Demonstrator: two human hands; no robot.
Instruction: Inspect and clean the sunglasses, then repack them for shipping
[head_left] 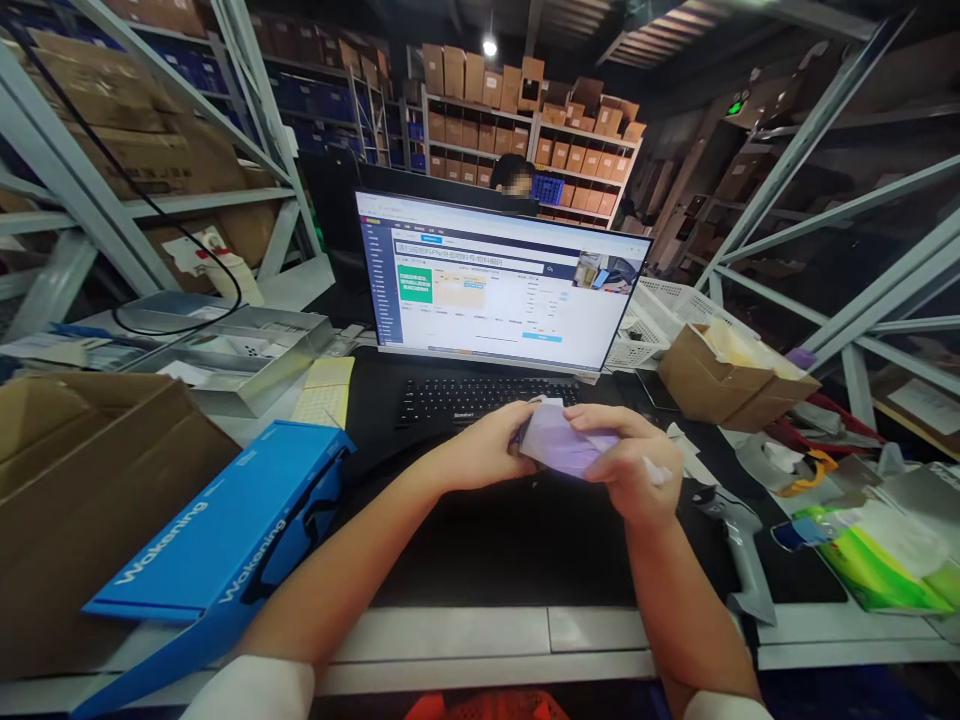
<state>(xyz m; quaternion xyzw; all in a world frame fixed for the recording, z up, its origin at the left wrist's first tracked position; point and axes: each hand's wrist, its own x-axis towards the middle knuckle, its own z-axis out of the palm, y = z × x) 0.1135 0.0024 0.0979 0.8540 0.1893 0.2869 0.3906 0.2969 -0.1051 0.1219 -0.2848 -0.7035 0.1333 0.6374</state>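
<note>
Both of my hands hold a small pale-purple packet (564, 440) above the black desk mat, just in front of the keyboard (450, 400). My left hand (491, 445) grips its left end, thumb and fingers closed on it. Around the right end, my right hand (637, 460) has its fingers bent over the top. A bit of white shows at the packet's upper edge and another beside my right fingers. What is inside the packet cannot be seen. Behind the keyboard stands a lit monitor (495, 290).
To the left lie a blue "Wokening" box (225, 520), an open cardboard box (90, 500), yellow label sheets (324, 392) and a metal tray (255, 365). On the right are a barcode scanner (739, 550), a tissue pack (874, 560) and a carton (720, 380). A person (514, 180) is beyond the monitor.
</note>
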